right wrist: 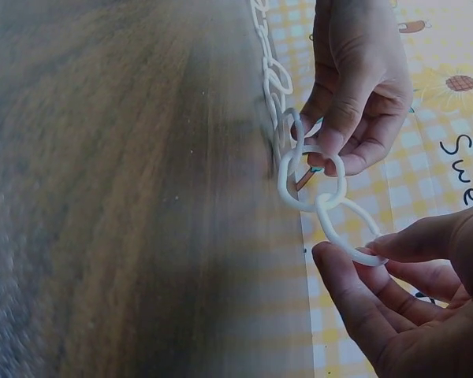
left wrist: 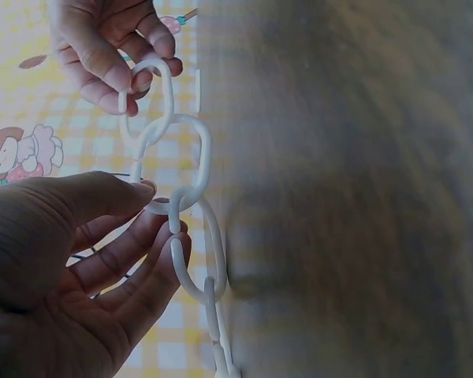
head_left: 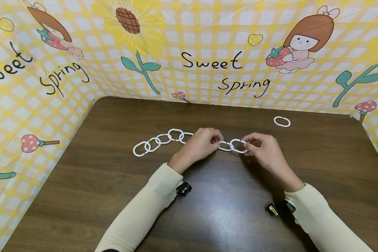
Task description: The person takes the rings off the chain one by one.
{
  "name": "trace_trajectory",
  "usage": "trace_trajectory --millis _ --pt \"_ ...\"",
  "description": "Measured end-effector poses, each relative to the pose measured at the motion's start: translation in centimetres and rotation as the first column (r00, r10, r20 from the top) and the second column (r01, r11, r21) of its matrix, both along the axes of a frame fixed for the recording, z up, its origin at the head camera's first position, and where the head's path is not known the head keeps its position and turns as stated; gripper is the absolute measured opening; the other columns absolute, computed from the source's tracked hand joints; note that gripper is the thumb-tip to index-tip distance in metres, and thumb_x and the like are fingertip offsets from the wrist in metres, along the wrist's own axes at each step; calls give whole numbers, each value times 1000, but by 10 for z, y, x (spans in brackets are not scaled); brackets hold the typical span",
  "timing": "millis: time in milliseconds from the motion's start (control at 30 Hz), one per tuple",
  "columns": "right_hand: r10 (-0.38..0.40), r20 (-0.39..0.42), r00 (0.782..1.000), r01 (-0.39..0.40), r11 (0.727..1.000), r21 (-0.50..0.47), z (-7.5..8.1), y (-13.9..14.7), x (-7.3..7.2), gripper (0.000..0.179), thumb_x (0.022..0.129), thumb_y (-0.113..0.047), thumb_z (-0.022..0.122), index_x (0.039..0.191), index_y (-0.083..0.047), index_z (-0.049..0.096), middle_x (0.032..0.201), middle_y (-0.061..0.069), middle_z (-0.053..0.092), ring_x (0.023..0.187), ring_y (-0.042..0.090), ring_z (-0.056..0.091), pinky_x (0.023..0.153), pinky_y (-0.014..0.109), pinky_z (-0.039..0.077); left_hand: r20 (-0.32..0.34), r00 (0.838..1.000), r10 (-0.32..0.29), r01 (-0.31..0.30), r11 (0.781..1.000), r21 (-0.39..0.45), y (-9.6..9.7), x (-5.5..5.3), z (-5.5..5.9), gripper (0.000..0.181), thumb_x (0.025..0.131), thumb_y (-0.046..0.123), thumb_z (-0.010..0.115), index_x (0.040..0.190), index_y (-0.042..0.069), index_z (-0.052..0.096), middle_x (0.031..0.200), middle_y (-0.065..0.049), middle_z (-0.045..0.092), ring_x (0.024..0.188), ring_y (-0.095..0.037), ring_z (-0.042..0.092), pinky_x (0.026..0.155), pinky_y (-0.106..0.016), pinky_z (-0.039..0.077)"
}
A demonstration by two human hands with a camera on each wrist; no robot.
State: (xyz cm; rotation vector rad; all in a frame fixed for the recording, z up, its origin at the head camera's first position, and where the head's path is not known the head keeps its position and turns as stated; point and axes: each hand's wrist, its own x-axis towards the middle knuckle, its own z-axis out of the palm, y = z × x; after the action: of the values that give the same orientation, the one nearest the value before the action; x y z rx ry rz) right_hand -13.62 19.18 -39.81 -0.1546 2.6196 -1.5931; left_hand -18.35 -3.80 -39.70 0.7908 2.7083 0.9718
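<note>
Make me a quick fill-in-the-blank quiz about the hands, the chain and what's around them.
1. The left hand and right hand hold a chain whose colour is ____.
2. The loose link lies nearer the right hand than the ____ hand.
3. Behind the table, the patterned cloth reads "Sweet ____".

Missing words: white; left; Spring.

Usable passage over tabletop point(head_left: 223, 217) between sleeves point(head_left: 138, 213), left hand point(head_left: 200, 143), right hand point(head_left: 266, 150) and white chain point(head_left: 170, 137) barring it ahead, loose link point(head_left: 282, 126) beyond, patterned cloth point(head_left: 208, 77) walling far edge.

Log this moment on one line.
left hand: pinches white chain | right hand: pinches its end link | loose link: apart, on table
</note>
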Motion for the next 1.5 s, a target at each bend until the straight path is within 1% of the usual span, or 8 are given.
trace_trajectory --millis 300,733,933,1167,1333,1500 --pt "3 6 1000 -2 1000 -4 0 -1 0 17 97 6 64 111 12 72 100 27 71 71 9 72 65 28 63 -3 1000 -1 1 1000 16 2 1 1 11 96 3 68 102 6 77 94 -4 71 87 -15 65 78 -24 52" --pt "7 26 1000 -7 1000 -1 1 0 1 18 99 5 63 114 12 71 112 31 71 74 15 75 69 29 64 0 1000 -17 17 999 30 4 0 0 11 96 2 69 103 5 77 96 -5 70 89 -16 64 79 -24 52" --pt "4 30 1000 -4 1000 -4 0 1 1 19 99 6 62 115 13 70 111 31 70 75 14 74 69 28 64 1 1000 -24 24 999 41 4 0 0 12 96 2 68 104 5 77 96 -5 69 89 -16 63 79 -25 52" --pt "13 10 1000 -13 1000 9 -1 1 1 21 97 11 59 115 14 70 111 31 68 75 4 70 71 26 63 -15 1000 -27 28 999 40 4 -1 0 12 96 1 68 103 5 77 97 -6 69 90 -16 64 80 -24 53" --pt "19 -10 1000 -19 1000 7 -3 0 1 24 95 13 58 115 15 71 109 30 66 75 4 70 70 27 63 -21 999 -24 24 999 36 4 -1 0 13 96 1 69 103 7 77 97 -6 69 91 -17 65 81 -24 53" --pt "16 -24 1000 -16 1000 26 -2 0 1 24 94 13 60 114 12 72 104 28 66 75 7 69 68 27 63 -14 1000 -26 26 999 37 4 -1 1 14 95 0 69 103 8 77 97 -6 69 91 -17 64 81 -25 53"
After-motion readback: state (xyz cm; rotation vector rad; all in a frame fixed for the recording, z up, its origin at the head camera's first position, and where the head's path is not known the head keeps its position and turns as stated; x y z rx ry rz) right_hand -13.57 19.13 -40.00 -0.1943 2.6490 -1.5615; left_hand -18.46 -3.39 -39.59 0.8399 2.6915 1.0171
